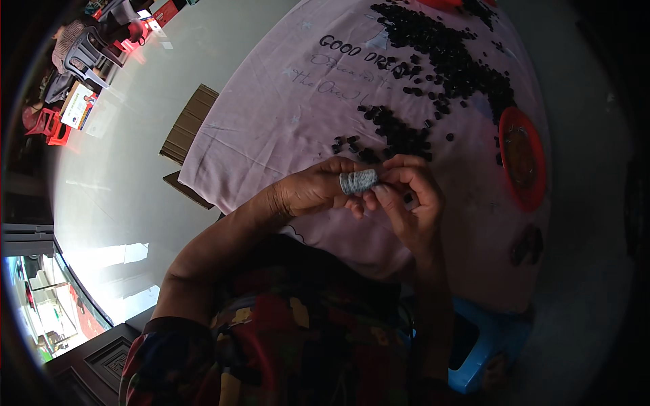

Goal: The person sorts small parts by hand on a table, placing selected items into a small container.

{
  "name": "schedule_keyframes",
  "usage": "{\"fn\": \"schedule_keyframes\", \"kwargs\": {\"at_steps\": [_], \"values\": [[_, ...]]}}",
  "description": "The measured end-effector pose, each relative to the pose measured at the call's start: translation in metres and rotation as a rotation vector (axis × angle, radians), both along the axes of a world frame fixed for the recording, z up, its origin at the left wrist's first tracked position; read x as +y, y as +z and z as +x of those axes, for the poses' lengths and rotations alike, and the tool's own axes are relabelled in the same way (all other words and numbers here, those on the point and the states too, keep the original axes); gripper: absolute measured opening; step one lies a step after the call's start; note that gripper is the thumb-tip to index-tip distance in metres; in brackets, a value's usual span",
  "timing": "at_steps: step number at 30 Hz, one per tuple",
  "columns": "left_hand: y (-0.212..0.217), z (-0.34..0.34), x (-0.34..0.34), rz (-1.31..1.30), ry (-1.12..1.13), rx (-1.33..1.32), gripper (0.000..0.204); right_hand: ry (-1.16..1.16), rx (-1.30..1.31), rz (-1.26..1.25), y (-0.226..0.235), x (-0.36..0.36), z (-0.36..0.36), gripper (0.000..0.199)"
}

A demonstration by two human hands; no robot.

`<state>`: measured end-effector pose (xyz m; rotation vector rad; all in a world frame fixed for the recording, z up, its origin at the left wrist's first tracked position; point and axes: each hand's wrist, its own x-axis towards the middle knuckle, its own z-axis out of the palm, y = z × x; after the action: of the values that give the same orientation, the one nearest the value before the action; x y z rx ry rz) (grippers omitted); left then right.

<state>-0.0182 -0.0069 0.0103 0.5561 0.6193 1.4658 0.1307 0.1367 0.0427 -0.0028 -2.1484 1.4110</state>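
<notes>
My left hand (318, 189) and my right hand (414, 199) meet over the near part of the pink cloth. A grey ribbed wrap (359, 181) covers a digit of the left hand, which looks like the thumb. Both hands have their fingers drawn together at the wrap's tip. Whatever they pinch is too small or too hidden to name. Just beyond the fingertips lies a loose group of small black pieces (405, 139), short and chunky in shape. A larger heap of the same black pieces (440, 51) spreads toward the far right.
The pink printed cloth (250, 135) covers the table. A red round tray (522, 159) sits at its right edge, and another red container (440, 3) shows at the far edge. Brown cardboard (189, 122) juts out at left. A blue stool (487, 348) stands at lower right.
</notes>
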Motion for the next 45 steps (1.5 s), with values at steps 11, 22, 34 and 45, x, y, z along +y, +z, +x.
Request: {"fn": "schedule_keyframes", "kwargs": {"at_steps": [11, 22, 34, 45], "values": [[-0.011, 0.001, 0.001, -0.003, 0.018, 0.028, 0.042, 0.121, -0.059, -0.117, -0.008, 0.002, -0.001, 0.023], [-0.001, 0.007, 0.0, -0.016, 0.035, -0.051, 0.049, 0.078, 0.047, -0.125, 0.0, -0.001, 0.002, 0.018], [0.011, -0.002, 0.002, 0.018, 0.07, 0.399, 0.045, 0.006, 0.098, 0.332, 0.001, 0.004, 0.0, 0.025], [0.002, 0.002, -0.003, -0.048, -0.042, 0.147, 0.042, 0.037, 0.136, 0.315, -0.001, 0.003, 0.0, 0.023]]}}
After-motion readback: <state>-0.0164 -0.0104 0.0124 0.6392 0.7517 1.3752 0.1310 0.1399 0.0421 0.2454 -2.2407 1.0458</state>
